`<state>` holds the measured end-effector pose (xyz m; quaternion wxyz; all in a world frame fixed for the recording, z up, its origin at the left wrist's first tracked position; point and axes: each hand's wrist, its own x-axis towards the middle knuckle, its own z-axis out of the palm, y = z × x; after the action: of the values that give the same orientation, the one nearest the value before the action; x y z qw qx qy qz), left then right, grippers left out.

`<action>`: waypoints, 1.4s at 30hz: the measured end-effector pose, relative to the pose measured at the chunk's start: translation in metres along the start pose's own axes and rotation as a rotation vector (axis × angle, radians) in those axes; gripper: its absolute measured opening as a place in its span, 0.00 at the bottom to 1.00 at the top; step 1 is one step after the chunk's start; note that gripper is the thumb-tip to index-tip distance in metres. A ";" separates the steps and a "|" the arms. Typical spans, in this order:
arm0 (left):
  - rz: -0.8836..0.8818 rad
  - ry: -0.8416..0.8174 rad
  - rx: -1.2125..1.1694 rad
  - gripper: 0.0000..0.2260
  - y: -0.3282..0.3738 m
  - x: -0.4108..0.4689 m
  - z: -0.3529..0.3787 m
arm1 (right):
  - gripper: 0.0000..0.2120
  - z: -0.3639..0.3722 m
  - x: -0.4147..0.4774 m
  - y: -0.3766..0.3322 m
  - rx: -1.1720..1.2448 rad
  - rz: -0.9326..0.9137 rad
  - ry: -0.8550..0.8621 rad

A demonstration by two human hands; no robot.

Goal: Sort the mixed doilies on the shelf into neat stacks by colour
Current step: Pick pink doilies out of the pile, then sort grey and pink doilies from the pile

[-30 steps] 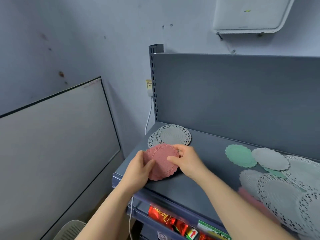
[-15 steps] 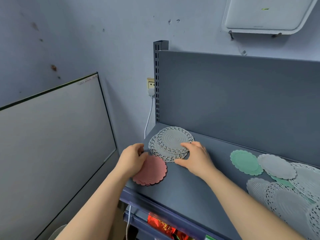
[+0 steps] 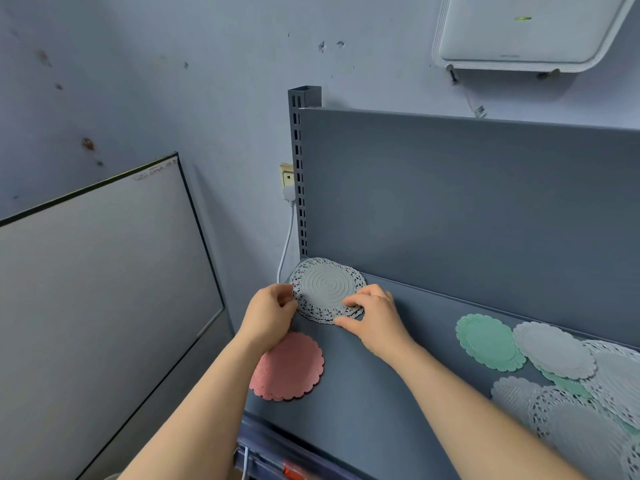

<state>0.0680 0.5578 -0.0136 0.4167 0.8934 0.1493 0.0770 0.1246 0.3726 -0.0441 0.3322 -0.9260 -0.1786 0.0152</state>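
Left hand pinches the white doily stack at its left edge, right hand grips its right edge; pink stack lies nearer on the shelf.

soft, even, bluish indoor light, faint shadows, no glare, wide-angle bending at the edges, mostly sharp focus

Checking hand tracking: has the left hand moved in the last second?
Yes. The left hand went from the pink stack back toward the slotted upright; its fingers now hold the left edge of the white lace stack.
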 end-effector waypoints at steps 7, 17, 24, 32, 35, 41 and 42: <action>0.051 -0.011 0.145 0.07 0.003 -0.004 -0.002 | 0.19 -0.014 -0.016 -0.012 -0.066 -0.041 -0.020; 0.537 -0.086 0.394 0.16 0.086 -0.065 0.052 | 0.17 -0.119 -0.128 0.025 -0.275 0.115 0.183; 0.902 -0.250 0.364 0.16 0.165 -0.146 0.138 | 0.16 -0.191 -0.242 0.089 -0.310 0.393 0.342; 1.010 -0.413 0.342 0.16 0.233 -0.214 0.250 | 0.17 -0.259 -0.346 0.177 -0.233 0.604 0.409; 0.984 -0.413 0.353 0.15 0.261 -0.233 0.287 | 0.18 -0.286 -0.372 0.215 -0.188 0.648 0.382; 0.849 -0.390 0.419 0.17 0.301 -0.240 0.351 | 0.19 -0.328 -0.391 0.277 -0.161 0.627 0.311; 0.817 -0.375 0.451 0.18 0.305 -0.238 0.358 | 0.20 -0.332 -0.389 0.285 -0.160 0.616 0.298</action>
<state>-0.0014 0.0357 -0.0118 0.1687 0.9451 -0.2773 0.0378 -0.0994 -0.1661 0.0024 0.2610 -0.9515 0.1591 -0.0345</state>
